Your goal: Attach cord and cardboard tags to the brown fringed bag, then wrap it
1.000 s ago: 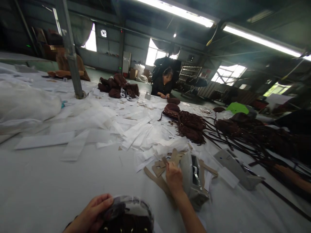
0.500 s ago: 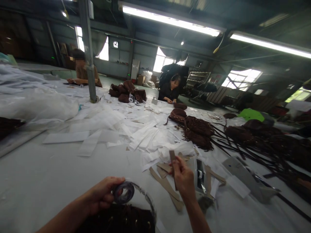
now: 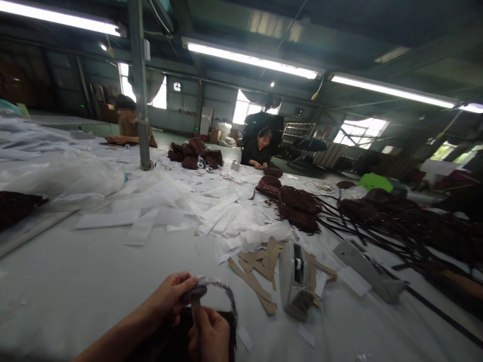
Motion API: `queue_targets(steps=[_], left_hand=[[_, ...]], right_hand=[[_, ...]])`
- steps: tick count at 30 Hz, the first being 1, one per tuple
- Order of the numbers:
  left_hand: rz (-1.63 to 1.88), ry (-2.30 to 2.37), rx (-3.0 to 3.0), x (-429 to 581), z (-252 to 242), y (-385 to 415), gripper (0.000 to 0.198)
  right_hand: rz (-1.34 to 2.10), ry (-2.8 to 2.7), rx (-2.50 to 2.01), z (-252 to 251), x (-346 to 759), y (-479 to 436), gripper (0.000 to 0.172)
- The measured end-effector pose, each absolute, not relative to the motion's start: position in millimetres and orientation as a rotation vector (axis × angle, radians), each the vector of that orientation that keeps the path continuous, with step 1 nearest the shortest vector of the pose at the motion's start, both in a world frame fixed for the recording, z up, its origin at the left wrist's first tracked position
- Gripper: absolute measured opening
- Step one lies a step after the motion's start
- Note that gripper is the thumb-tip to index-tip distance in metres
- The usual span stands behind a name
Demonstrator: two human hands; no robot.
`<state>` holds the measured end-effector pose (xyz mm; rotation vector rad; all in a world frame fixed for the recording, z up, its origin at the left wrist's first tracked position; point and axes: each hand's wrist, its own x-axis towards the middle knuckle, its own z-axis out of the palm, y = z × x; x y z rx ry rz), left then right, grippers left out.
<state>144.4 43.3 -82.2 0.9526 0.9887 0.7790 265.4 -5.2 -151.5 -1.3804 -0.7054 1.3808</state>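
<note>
Left hand [image 3: 174,296] in pinch grip; right hand [image 3: 212,331] just beside, curled, apparently pinching too.

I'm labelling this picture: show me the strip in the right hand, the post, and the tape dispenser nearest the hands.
Strip [image 3: 195,308]: head view, its upper part.
Post [image 3: 140,85]: head view, middle of its shaft.
Tape dispenser [image 3: 291,287]: head view, its grey side.

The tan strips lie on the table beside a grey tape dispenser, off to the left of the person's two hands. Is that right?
Not quite: the head view shows the tan strips off to the right of the left hand and right hand. They do lie on the table beside a grey tape dispenser.
</note>
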Motion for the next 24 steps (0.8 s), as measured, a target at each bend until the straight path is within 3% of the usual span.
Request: queue_targets(steps=[6,10,14,16,24], left_hand=[[0.793,1.088,1.216,149.2,-93.5,28.5,0.05],[0.864,1.092,1.364,149.3,-89.3,23.6,0.045],[0.881,1.094,1.398,139.8,-84.2,24.0,0.042],[0.843,1.092,1.386,137.5,-84.4,23.3,0.042],[0.896,1.159,1.839,144.1,-78.9,16.3,0.022]], right_hand=[[1.236,-0.754,-1.243,-151.8,242.3,-4.3,0.042],[1.562,-0.321,-0.947,-138.6,236.6,1.2,0.038],[1.843,-0.386,-0.746,-140.3,247.5,-3.2,0.041],[1.867,-0.397,-0.733,-147.3,251.0,-5.6,0.045],[1.678,-0.207,-0.673,-147.6,231.5,12.1,0.029]])
